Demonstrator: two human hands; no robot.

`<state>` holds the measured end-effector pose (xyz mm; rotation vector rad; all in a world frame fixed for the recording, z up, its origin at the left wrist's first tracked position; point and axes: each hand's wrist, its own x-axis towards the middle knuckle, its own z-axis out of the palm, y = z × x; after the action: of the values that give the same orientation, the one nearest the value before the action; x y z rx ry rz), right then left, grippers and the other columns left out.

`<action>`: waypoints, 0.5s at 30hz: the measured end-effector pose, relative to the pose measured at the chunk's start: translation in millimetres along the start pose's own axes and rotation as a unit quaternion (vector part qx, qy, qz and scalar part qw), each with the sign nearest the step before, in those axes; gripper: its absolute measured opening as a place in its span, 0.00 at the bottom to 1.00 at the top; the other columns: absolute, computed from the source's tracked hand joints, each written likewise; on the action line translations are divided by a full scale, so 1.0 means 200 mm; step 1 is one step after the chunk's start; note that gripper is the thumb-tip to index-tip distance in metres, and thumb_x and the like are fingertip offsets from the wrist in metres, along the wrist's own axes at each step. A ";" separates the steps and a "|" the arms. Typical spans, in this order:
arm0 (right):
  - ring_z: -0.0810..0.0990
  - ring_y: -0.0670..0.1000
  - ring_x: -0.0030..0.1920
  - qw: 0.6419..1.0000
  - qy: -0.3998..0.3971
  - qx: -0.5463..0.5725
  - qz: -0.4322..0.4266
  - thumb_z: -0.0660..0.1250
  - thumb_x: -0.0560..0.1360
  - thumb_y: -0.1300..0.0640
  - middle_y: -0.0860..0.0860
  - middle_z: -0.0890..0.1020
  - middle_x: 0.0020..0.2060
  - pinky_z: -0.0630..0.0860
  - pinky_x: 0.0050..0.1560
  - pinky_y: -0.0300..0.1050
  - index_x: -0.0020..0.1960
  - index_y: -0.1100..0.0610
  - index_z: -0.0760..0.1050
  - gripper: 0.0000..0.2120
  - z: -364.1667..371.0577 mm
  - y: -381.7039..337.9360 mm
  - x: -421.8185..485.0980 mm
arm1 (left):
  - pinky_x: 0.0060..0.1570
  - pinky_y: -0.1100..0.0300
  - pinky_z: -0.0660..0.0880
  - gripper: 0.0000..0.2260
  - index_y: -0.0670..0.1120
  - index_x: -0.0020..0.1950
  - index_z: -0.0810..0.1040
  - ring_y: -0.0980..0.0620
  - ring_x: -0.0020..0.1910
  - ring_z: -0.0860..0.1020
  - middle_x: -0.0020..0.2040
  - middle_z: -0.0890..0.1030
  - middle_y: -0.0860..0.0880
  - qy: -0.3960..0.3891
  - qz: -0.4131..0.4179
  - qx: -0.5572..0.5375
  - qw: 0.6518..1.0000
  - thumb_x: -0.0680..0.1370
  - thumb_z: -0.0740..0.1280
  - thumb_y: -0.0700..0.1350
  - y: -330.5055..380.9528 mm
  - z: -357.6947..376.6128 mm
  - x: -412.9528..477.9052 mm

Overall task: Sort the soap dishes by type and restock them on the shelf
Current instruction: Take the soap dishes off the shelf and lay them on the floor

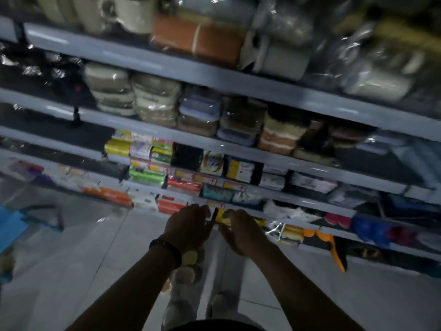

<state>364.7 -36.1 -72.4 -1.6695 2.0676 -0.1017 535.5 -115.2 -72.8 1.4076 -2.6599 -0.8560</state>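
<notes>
Both of my hands met at the front of the lowest shelf of a dim shop aisle, seen from above. My left hand, a dark wristband on its wrist, had its fingers curled round the left end of a small yellow item with a black strip on it. My right hand closed on the item's right end, thumb on top. The item sat between the two hands, just in front of the shelf edge and clear of the pale tiled floor. The picture was too blurred for me to tell what type of dish it was, or whether it was wrapped.

Above my hands, red-and-yellow price tags ran along the shelf rails over rows of bright packets. A red-and-white box stood just left of my left hand. Higher up, stacks of beige lidded dishes in clear film filled a shelf, with blue-grey and brown stacks beside them to the right. To the right of my hands an orange object hung down from the low shelf toward the floor. A blue bag lay at the far left of the aisle, well apart from my hands.
</notes>
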 end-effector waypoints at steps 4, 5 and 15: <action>0.79 0.57 0.64 0.992 0.070 0.090 0.054 0.66 0.82 0.48 0.57 0.80 0.65 0.74 0.57 0.44 0.69 0.56 0.75 0.19 -0.13 0.08 -0.10 | 0.56 0.58 0.81 0.12 0.53 0.65 0.78 0.53 0.58 0.82 0.61 0.82 0.52 0.008 0.077 -0.004 0.997 0.83 0.68 0.55 0.16 -0.02 0.10; 0.79 0.56 0.63 0.986 0.089 0.120 0.075 0.67 0.82 0.48 0.56 0.80 0.64 0.75 0.56 0.44 0.68 0.56 0.76 0.18 -0.16 0.11 -0.11 | 0.57 0.55 0.82 0.13 0.54 0.65 0.78 0.52 0.58 0.82 0.62 0.81 0.52 0.004 0.092 0.003 0.996 0.82 0.68 0.56 0.19 0.00 0.12; 0.82 0.48 0.48 0.881 0.227 0.372 0.185 0.68 0.81 0.48 0.50 0.83 0.51 0.74 0.41 0.41 0.58 0.50 0.78 0.09 -0.48 0.56 -0.02 | 0.46 0.65 0.80 0.18 0.48 0.71 0.75 0.56 0.52 0.81 0.62 0.84 0.45 -0.004 0.094 -0.138 0.986 0.82 0.71 0.48 0.56 0.07 0.41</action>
<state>224.6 -26.2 -26.0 -0.8087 2.2019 -1.0960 397.6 -121.0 -51.4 1.0760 -2.5043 -1.1544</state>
